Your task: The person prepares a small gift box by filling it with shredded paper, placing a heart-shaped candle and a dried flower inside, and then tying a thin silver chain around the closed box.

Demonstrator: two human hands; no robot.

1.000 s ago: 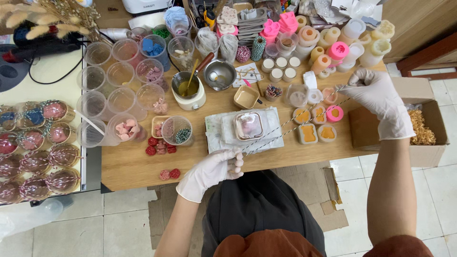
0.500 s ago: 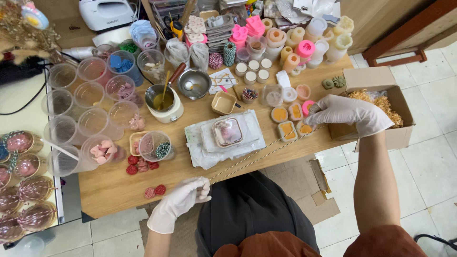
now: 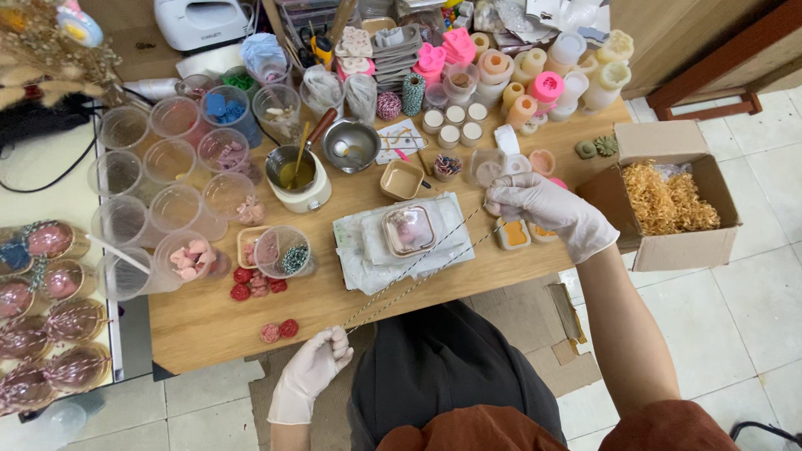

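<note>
Both my hands wear white gloves and hold a thin twine (image 3: 418, 271) stretched taut between them in two strands. My left hand (image 3: 311, 370) pinches one end near the table's front edge, beside two small red rosettes (image 3: 280, 331). My right hand (image 3: 547, 211) grips the other end above small filled moulds (image 3: 513, 235). The twine passes over a square lidded container (image 3: 408, 230) with a pink piece inside, which rests on a white cloth (image 3: 361, 250) at the middle of the wooden table (image 3: 217, 321).
Several clear plastic cups (image 3: 167, 192) crowd the left. A wax pot with a spoon (image 3: 297, 175) and a metal bowl (image 3: 351, 144) stand behind. Candles and jars (image 3: 535, 75) line the back. An open cardboard box of straw filler (image 3: 668, 196) sits right. Wrapped pink items (image 3: 42, 309) lie far left.
My right hand came down from the table's far right edge toward the moulds. My left hand drew back to the front edge. The twine now stretches taut between them.
</note>
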